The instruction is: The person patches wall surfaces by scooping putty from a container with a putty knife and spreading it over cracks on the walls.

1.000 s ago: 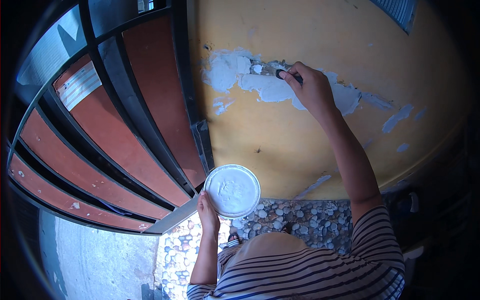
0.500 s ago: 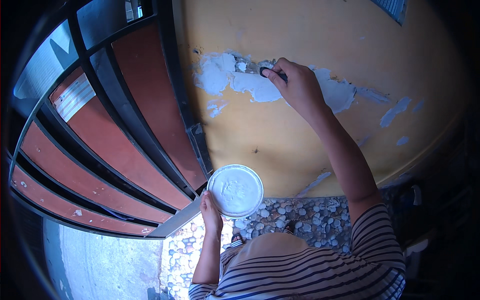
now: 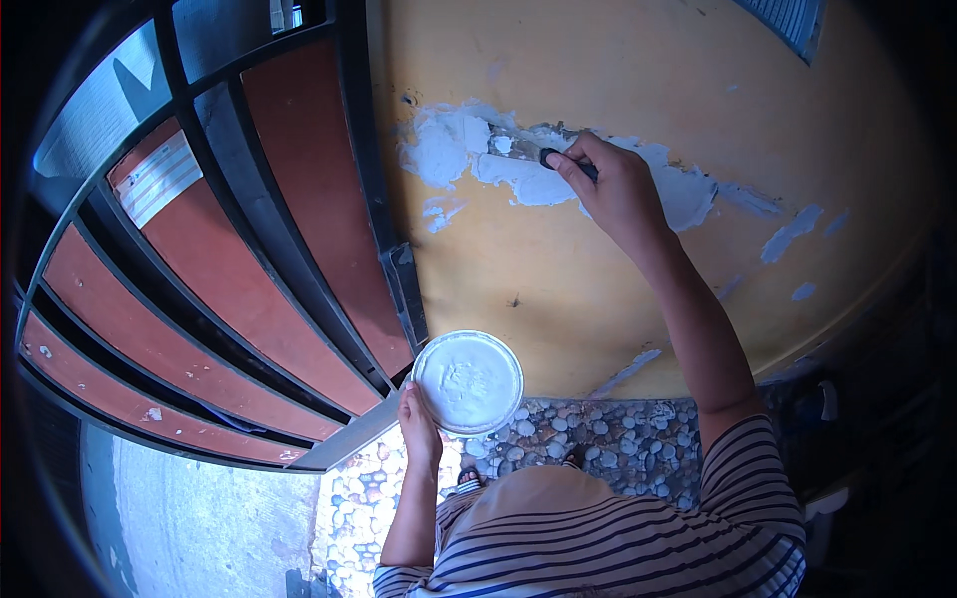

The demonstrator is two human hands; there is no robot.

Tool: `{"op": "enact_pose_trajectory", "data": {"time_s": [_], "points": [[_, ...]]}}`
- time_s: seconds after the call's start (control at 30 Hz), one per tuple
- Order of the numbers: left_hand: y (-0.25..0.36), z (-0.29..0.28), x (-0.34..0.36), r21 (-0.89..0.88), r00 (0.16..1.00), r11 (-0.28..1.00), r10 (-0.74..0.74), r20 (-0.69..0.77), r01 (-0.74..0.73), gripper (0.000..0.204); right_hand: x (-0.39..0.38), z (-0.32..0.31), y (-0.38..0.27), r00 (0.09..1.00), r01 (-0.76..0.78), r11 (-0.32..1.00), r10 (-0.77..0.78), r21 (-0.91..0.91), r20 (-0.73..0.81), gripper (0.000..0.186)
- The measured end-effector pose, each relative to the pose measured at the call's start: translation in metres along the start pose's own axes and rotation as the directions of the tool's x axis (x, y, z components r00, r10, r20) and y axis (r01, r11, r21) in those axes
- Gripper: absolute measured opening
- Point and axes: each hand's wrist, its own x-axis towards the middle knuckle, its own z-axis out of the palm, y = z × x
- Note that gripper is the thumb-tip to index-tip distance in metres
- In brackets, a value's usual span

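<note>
My right hand is closed around the black handle of a putty knife. Its flat metal blade points left and lies against a rough patch of white putty on the yellow wall. Fingers partly cover the handle. Lower down, my left hand grips the left side of a round white tub, its thumb at the rim. White putty with a dented, uneven surface fills the tub.
A dark metal gate with reddish panels stands at the left, close to the tub. Smaller putty smears mark the yellow wall on the right. Pebble-patterned flooring lies below, beside pale concrete.
My right hand and the putty knife have shifted slightly downward along the putty patch. My left hand keeps the tub in nearly the same place. The whole view has turned a little.
</note>
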Motion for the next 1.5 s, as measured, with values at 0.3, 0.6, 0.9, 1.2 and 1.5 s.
{"op": "enact_pose_trajectory", "data": {"time_s": [0.3, 0.6, 0.9, 1.2, 1.5], "points": [[-0.005, -0.001, 0.000, -0.004, 1.000, 1.000, -0.014, 0.000, 0.014, 0.038, -0.009, -0.029, 0.020, 0.993, -0.101, 0.990, 0.094, -0.098, -0.077, 0.029], [0.002, 0.020, -0.001, 0.004, 0.999, 1.000, -0.021, 0.039, 0.020, 0.040, 0.002, 0.001, 0.004, 1.000, -0.026, 1.000, 0.026, 0.013, -0.018, 0.030], [-0.002, 0.008, -0.002, 0.022, 0.999, 0.999, -0.036, 0.011, 0.036, 0.040, -0.029, -0.038, 0.034, 0.969, -0.244, 0.969, 0.245, 0.033, -0.034, 0.026], [0.002, 0.026, -0.003, 0.013, 0.999, 1.000, -0.008, 0.041, 0.008, 0.040, 0.009, 0.017, 0.000, 0.990, -0.047, 0.996, 0.057, 0.076, -0.128, 0.030], [-0.002, 0.014, -0.006, 0.059, 1.000, 0.998, -0.030, 0.001, 0.030, 0.040, -0.031, -0.019, 0.021, 0.964, -0.195, 0.980, 0.197, 0.032, -0.181, 0.029]]}}
